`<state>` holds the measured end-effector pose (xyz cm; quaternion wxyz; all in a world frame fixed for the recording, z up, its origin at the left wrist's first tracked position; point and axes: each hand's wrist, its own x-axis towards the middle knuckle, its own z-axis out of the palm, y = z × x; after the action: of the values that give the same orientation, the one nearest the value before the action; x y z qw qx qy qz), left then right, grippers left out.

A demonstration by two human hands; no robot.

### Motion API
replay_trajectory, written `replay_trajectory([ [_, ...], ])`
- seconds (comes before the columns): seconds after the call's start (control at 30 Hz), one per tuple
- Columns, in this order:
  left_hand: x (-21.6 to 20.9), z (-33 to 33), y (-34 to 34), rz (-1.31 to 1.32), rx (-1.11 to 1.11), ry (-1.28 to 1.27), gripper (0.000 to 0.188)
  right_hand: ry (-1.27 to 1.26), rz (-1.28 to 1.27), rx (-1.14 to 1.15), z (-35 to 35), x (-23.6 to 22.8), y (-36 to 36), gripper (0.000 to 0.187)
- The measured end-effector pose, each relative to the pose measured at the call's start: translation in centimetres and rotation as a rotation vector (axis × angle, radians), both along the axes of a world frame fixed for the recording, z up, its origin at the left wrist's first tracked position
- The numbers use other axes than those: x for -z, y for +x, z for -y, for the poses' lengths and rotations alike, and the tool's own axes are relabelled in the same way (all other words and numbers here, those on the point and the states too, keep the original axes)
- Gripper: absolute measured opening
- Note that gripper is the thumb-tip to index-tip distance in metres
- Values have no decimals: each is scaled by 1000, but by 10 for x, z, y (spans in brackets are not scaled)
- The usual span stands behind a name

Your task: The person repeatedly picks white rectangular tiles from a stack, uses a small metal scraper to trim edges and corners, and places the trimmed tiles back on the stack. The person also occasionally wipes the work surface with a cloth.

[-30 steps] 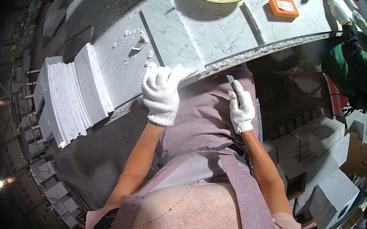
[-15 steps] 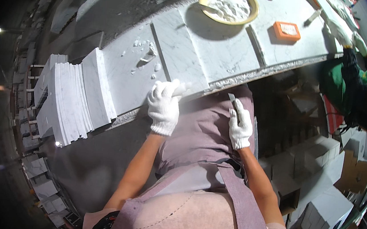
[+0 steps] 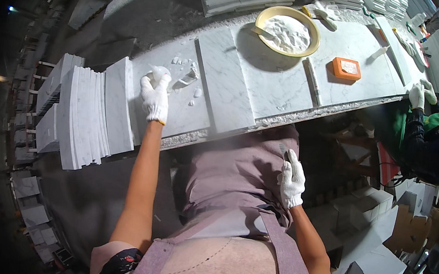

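Observation:
My left hand [image 3: 155, 98], in a white knit glove, reaches over the left part of the marble-patterned slab table. Its fingers are closed around a small whitish, partly translucent piece [image 3: 158, 71] whose kind I cannot make out. To its right lie a crumpled white scrap [image 3: 189, 75] and several small white bits. My right hand [image 3: 292, 182], gloved the same way, stays low in front of my apron, below the table edge. A small flat-bladed scraper [image 3: 283, 150] sticks up from its closed fingers; the handle is hidden.
A yellow bowl [image 3: 312, 46] of white powder stands at the back, with an orange box [image 3: 347, 69] to its right. Stacked slabs [image 3: 85, 117] flank the table's left end. At the far right is a co-worker's gloved hand [image 3: 419, 95]. Cartons [image 3: 374, 271] stand lower right.
My left hand has moved left and away from me, from the table's front edge to over the slab, carrying the whitish piece. My right hand with the scraper sits slightly lower in the picture.

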<state>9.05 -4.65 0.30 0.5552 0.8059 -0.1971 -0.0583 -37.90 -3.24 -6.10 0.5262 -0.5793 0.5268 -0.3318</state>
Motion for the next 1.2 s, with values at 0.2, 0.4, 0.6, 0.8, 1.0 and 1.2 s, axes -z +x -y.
replay_trajectory([
  [0.2,14,0,18,-60,-21,112,49,4,71,41,28,-51,-2,46],
  [0.4,16,-7,17,52,-29,157,62,-217,47,0,95,-99,29,50],
  [0.6,22,-52,-29,392,-70,113,71,237,248,51,112,-124,35,37],
  [0.8,11,-77,-125,549,190,159,50,411,549,-51,107,-107,38,22],
  [1.0,-23,-71,-164,521,535,441,31,733,582,-172,52,-85,56,26],
  [1.2,-41,-67,-170,77,602,632,55,853,505,-247,16,-65,69,35],
])
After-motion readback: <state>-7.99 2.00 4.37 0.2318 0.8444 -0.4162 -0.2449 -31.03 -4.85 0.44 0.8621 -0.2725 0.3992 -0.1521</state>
